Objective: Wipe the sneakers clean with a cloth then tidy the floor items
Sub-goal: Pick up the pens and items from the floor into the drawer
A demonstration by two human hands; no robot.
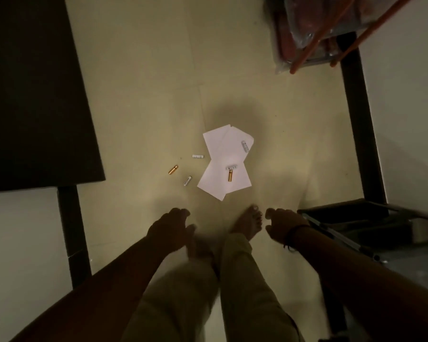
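You are standing barefoot on a pale tiled floor (134, 107), looking straight down, with both arms reaching forward and down. Your left hand (169, 227) hangs in the air with its fingers loosely curled and nothing in it; your right hand (283, 227), with a dark band at the wrist, hangs the same way, relaxed and holding nothing. Just ahead of your toes lie white sheets of paper (224, 161), overlapping one another. On the paper rest a gold tube (230, 175), a small white piece touching its top end, and another white piece (245, 146) near the far right corner. To the left of the paper, on the bare floor, lie a second gold tube (173, 169) and two more small white pieces (198, 156) (187, 180), all apart from each other. No sneakers or cloth are in view. A dark tabletop (35, 95) fills the left side.
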